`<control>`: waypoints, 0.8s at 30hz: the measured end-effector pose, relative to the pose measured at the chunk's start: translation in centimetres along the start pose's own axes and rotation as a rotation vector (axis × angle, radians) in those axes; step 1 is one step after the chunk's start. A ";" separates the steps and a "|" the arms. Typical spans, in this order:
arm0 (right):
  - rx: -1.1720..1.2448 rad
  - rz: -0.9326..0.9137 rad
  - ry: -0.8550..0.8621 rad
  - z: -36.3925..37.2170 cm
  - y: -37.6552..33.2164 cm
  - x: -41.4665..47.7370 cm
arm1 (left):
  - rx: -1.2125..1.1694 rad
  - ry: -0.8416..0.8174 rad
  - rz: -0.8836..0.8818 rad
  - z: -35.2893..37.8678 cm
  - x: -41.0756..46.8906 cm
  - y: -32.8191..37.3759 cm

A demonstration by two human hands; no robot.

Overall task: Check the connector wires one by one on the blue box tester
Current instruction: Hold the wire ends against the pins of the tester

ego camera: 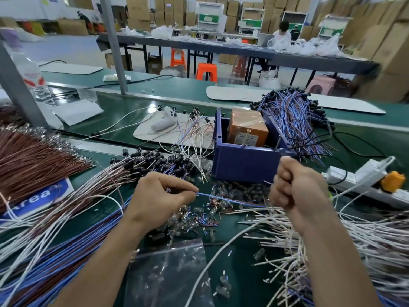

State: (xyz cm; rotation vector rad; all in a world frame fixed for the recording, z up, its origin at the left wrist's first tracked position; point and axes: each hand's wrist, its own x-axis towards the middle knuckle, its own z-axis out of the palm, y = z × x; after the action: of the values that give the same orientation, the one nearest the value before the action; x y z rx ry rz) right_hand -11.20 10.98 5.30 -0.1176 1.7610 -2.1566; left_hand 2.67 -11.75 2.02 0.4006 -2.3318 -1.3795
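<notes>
The blue box tester point(243, 162) stands mid-table with an orange block point(247, 127) inside it. My left hand point(161, 196) pinches one end of a blue and brown connector wire point(230, 199) that stretches rightward, just in front of the box. My right hand point(298, 187) is curled in a fist round the other end of that wire, close to the box's front right corner. Black-capped wires point(155, 162) lie in a heap left of the box.
Brown wires point(33, 158) fan out at far left, blue and white wires point(44, 251) at lower left, white wires point(365, 240) at right. A blue-purple bundle point(296, 116) lies behind the box. A power strip point(363, 180) sits right, a clear bag point(168, 273) near me.
</notes>
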 end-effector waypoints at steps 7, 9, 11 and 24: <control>-0.765 -0.048 -0.438 3.1 2.0 -1.5 | 0.104 -0.354 0.098 2.0 -1.2 2.0; -0.622 -0.013 -0.411 4.5 2.7 -1.7 | 0.088 -0.248 0.123 2.6 -1.5 2.1; -0.566 0.041 -0.395 5.3 3.2 -1.7 | 0.063 -0.133 0.141 2.8 -1.8 2.0; -0.567 0.121 -0.452 3.3 2.7 -1.5 | -0.076 -0.026 -0.042 1.0 -0.7 0.8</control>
State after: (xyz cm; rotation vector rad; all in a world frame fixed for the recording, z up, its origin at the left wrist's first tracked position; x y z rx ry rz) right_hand -8.28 7.91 3.66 -0.5713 1.9691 -1.3536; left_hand 2.80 -10.33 2.18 0.4133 -2.2958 -1.4962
